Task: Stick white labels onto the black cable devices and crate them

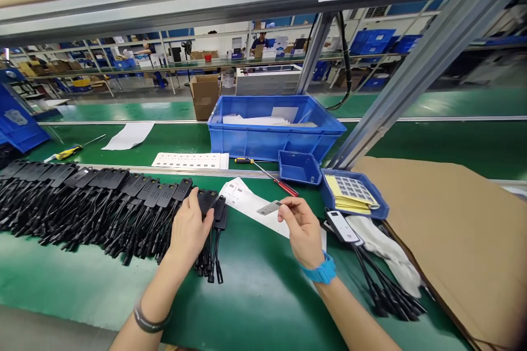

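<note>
My left hand (191, 227) is at the right end of a long row of black cabled control boxes (154, 194). Its thumb and fingers are around one black control box (206, 198). My right hand (303, 233) pinches a small grey label (269, 208) with cut-outs between thumb and fingertips, above a white label sheet (253, 205) lying on the green bench. To the right of that hand, a few control boxes with a white-and-grey front (342, 227) lie stacked, their black cables trailing toward me.
Behind my hands stands a large blue bin (272, 140) of papers, with a small blue tray (300, 167) in front. A red screwdriver (286, 186) lies nearby. Yellow label sheets (349, 203) fill another tray. Cardboard (453, 219) covers the right; a metal post (415, 77) slants above.
</note>
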Motion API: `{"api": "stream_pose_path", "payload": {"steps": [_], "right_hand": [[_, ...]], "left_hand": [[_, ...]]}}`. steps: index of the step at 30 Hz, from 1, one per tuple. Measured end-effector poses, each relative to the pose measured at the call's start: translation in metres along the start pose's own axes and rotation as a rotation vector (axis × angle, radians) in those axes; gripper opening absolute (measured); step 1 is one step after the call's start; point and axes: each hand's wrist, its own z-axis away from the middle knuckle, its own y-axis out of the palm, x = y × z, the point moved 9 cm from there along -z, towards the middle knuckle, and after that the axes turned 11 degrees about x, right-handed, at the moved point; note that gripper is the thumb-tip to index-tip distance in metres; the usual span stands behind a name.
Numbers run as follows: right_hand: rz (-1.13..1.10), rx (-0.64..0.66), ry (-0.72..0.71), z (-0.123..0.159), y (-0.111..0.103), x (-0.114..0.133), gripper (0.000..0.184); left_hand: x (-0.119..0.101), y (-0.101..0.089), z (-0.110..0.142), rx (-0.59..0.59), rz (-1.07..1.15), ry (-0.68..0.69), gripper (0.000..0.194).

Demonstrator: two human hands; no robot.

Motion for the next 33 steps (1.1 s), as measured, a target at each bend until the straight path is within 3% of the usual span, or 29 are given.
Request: {"api": "stream_pose_path", "payload": {"steps": [3,7,10,13,18,22,33], "right_hand": [[-0.086,0.029,-0.007,0.002,0.002,0.007,0.019],[-0.224,0.07,0.052,0.001,0.005,0.007,0.019],[-0.273,0.079,0.12,0.001,0.006,0.0,0.019],[-0.276,0.085,0.162,0.001,0.007,-0.004,0.018],[-0.157,0.16,0.215,0.003,0.016,0.002,0.018],[-0.07,0.171,0.235,0.007,0.019,0.006,0.019],[0.008,0.188,0.234,0.012,0.021,0.006,0.015]], "left_hand": [[-0.02,0.011,0.0,0.137,0.53,0.033,0.056],[-0.057,0.073,0.006,0.565,1.359,-0.07,0.043],[-0.075,0.108,0.015,0.723,1.66,-0.15,0.035],[-0.081,0.122,0.022,0.795,1.694,-0.158,0.033],[-0.091,0.114,0.033,0.924,1.707,-0.063,0.047],[-0.094,0.109,0.036,0.948,1.727,-0.049,0.06],[-0.099,0.11,0.039,0.985,1.715,-0.026,0.059]]}}
